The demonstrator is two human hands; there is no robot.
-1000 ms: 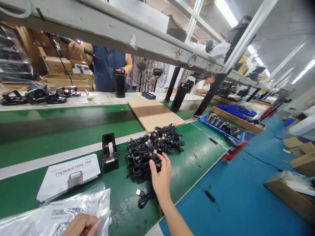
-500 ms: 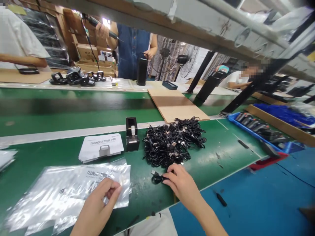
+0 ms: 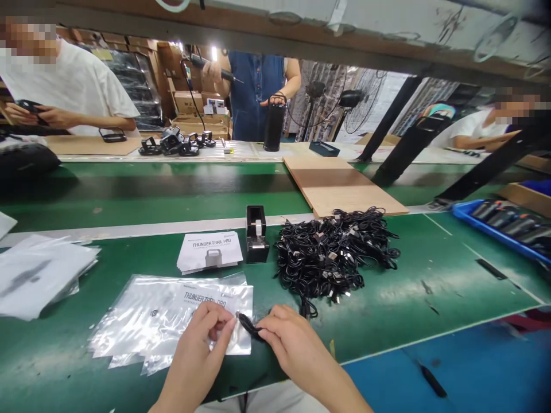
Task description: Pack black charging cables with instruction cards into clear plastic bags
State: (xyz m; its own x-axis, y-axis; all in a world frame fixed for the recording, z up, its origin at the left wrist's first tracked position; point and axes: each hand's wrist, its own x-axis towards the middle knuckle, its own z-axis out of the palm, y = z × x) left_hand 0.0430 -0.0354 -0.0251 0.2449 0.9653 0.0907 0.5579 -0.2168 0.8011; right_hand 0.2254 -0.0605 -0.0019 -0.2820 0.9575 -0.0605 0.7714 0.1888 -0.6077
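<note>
My right hand [image 3: 290, 338] pinches a bundled black USB cable [image 3: 249, 326], which points left toward my other hand. My left hand [image 3: 204, 332] is closed, thumb against fingertips, at the right side of a clear plastic bag [image 3: 235, 338]. The bag lies on top of several similar bags, and a "Thunder Trail Pro" booklet [image 3: 204, 295] shows in it. The cable's left end is beside my left fingertips, over the bag's edge; whether they touch is unclear. Behind my right hand lies a tangled heap of black cables [image 3: 331, 258].
A stack of printed booklets [image 3: 210, 252] and a black tape dispenser [image 3: 257, 235] stand behind the bags. Filled bags [image 3: 38, 275] lie at left. A wooden board [image 3: 344, 183] bridges to the far bench, where co-workers handle parts. A blue tray [image 3: 503, 229] is at right.
My right hand has brought the cable bundle away from the heap, left to the bag's edge beside my left hand. The view has turned left.
</note>
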